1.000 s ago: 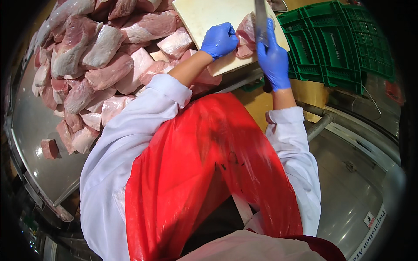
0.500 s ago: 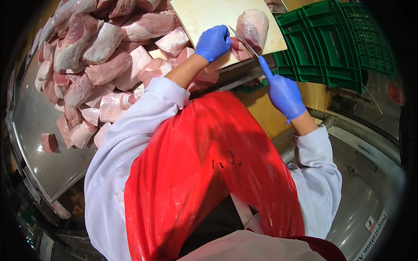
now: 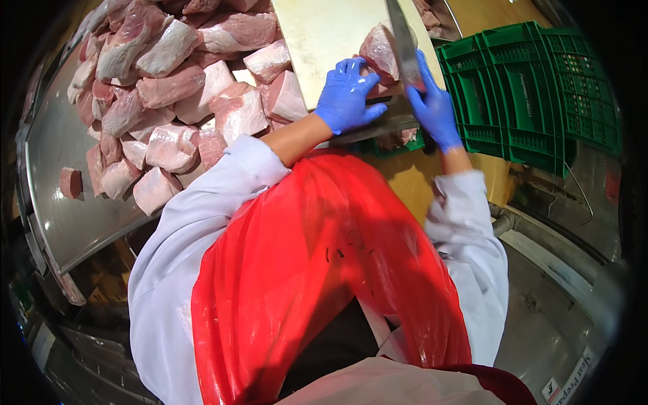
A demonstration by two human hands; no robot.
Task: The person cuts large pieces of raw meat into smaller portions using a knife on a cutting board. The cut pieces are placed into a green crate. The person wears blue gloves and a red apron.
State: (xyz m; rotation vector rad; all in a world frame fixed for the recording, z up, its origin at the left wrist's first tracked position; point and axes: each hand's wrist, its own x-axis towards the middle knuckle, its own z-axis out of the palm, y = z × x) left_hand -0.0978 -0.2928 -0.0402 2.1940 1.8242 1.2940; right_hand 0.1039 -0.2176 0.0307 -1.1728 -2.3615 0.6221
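The piece of raw meat (image 3: 379, 52) lies near the right edge of the pale cutting board (image 3: 307, 34), likely weighty, soft and slippery, best held by its broad flank, clear of the blade. The left hand (image 3: 346, 98) has its fingers loosely spread beside it; contact is hard to tell. The right hand (image 3: 435, 111) is wrapped around the knife (image 3: 403, 42). Left of the board, a meat pile (image 3: 172, 88) crowds the metal worktop (image 3: 84, 216); green crates (image 3: 516, 98) stand right.
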